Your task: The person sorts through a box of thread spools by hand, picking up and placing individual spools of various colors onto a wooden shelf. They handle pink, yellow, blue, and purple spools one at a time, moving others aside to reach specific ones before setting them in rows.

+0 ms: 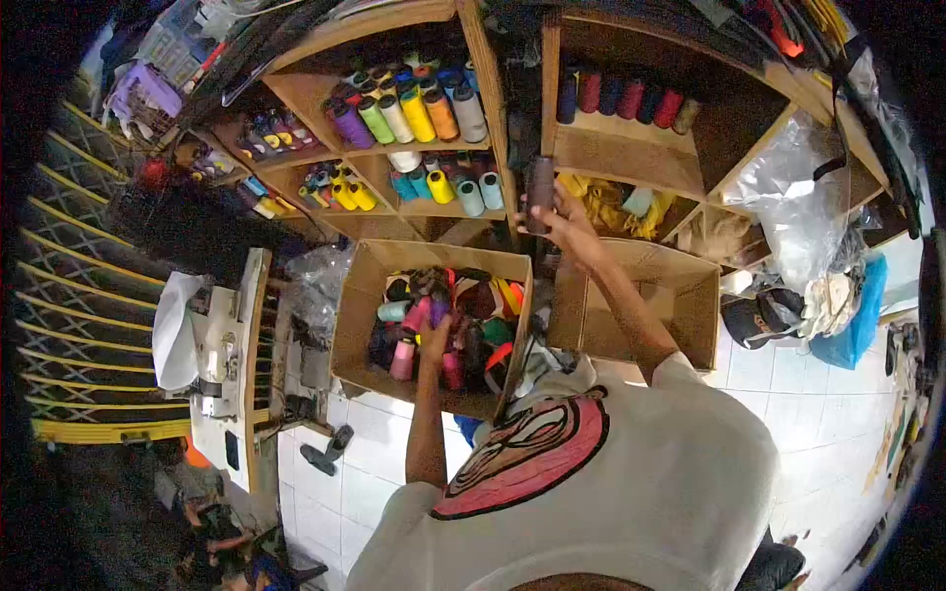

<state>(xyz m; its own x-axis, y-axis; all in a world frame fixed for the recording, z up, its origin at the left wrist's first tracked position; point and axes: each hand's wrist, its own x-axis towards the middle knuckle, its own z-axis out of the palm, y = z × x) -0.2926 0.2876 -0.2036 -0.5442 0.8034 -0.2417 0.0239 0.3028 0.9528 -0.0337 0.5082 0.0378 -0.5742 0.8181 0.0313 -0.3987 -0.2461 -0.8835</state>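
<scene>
In my right hand (566,219) is a dark brown thread spool (540,187), held upright in front of the shelf divider with my fingers wrapped round its lower part. My left hand (435,338) reaches into a cardboard box (357,295) of mixed thread spools. Right at its fingers are a purple spool (439,310) and a pink one (417,315); the fingers are partly hidden, so a grip cannot be made out. Another pink spool (402,361) and a pale mint spool (392,311) lie beside this hand in the box.
A second cardboard box (645,335) stands under my right arm. Ahead, wooden shelves (631,148) hold rows of coloured spools, yellow material (601,202) and plastic bags (803,187). A sewing machine (219,345) is at left, near sandals (328,451) on the tiled floor.
</scene>
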